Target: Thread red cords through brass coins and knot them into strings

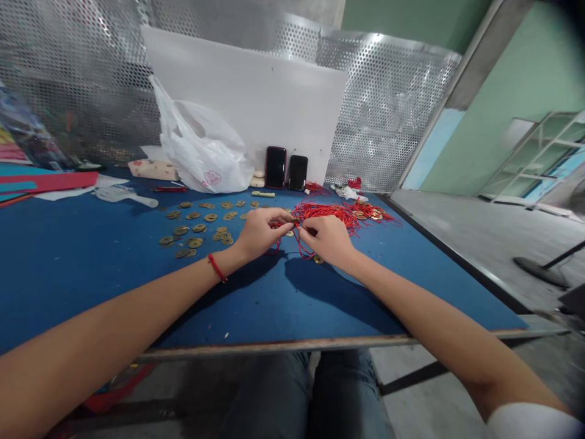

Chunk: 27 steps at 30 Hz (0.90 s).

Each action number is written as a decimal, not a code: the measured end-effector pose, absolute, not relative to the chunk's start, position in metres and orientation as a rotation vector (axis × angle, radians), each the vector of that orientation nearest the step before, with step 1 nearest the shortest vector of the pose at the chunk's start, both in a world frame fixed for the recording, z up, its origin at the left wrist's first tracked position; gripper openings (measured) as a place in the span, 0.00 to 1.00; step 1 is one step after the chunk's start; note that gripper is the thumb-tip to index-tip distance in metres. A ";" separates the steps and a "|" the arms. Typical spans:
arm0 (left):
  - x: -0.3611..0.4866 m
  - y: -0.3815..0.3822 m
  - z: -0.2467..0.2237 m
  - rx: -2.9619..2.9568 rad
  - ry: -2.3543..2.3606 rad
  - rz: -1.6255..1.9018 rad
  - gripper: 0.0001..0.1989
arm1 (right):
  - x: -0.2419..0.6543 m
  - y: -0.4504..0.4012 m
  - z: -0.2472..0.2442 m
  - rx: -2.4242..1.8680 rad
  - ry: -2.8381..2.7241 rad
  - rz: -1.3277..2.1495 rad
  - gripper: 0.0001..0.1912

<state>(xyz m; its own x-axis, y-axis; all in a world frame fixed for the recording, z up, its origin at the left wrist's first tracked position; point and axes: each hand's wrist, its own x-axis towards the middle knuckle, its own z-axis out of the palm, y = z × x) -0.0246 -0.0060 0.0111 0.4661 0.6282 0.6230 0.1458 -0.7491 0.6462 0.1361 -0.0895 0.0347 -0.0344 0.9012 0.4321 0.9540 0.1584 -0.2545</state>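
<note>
Just above the blue table, my left hand pinches a small brass coin with red cord at it. Close beside it, my right hand is closed, thumb and finger pressed on the red cord, which hangs in a loop below both hands. Behind my right hand spreads a pile of red cords. Left of my left hand lie several loose brass coins in small groups. Another coin rests under my right hand. The fingertips partly hide the coin and cord between them.
A white plastic bag stands at the back, near two phones leaning on a white board. A clear plastic scoop lies at left. Finished-looking corded coins lie at right. The table's front edge is near my legs.
</note>
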 end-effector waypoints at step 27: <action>-0.022 -0.008 0.015 1.857 0.582 1.045 0.13 | 0.144 -0.086 0.036 -1.788 -1.899 -0.282 0.21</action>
